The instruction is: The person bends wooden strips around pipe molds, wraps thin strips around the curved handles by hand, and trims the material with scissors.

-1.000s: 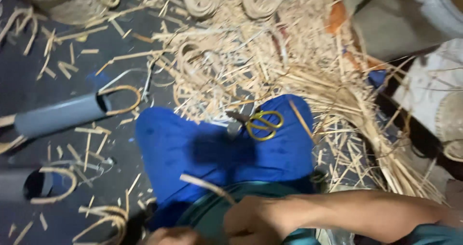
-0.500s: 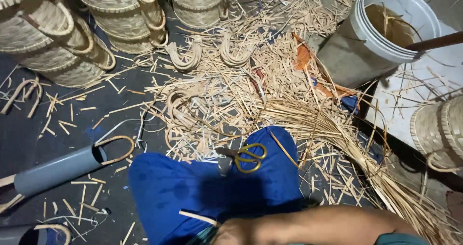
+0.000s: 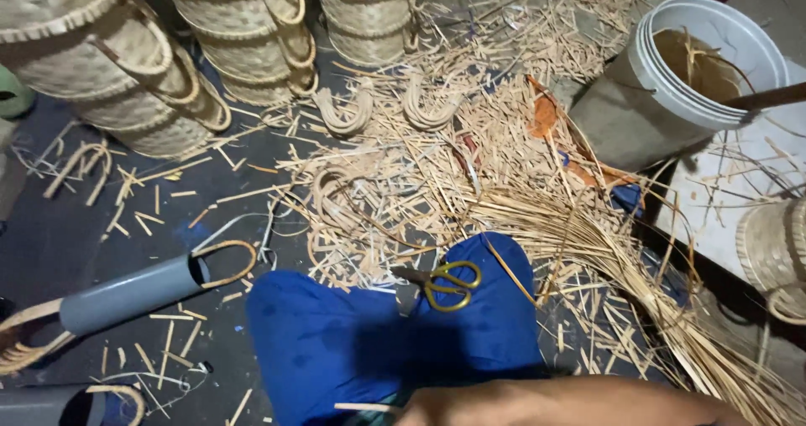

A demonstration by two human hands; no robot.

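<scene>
A bare forearm lies along the bottom edge, and it looks like my right one. My right hand is mostly cut off by the frame, so its fingers do not show. A thin cane strip lies just left of it on the blue cloth over my lap. Yellow-handled scissors rest on the cloth's far edge. My left hand is out of view.
Stacked woven baskets stand at the back left. A white bucket stands at the right, and a long bundle of cane lies below it. Grey pipes with cane loops lie at the left. Curved handles and cane scraps litter the dark floor.
The view has tilted up, bringing the baskets and bucket into sight. My arm has slid down to the bottom edge and the hand is nearly out of view.
</scene>
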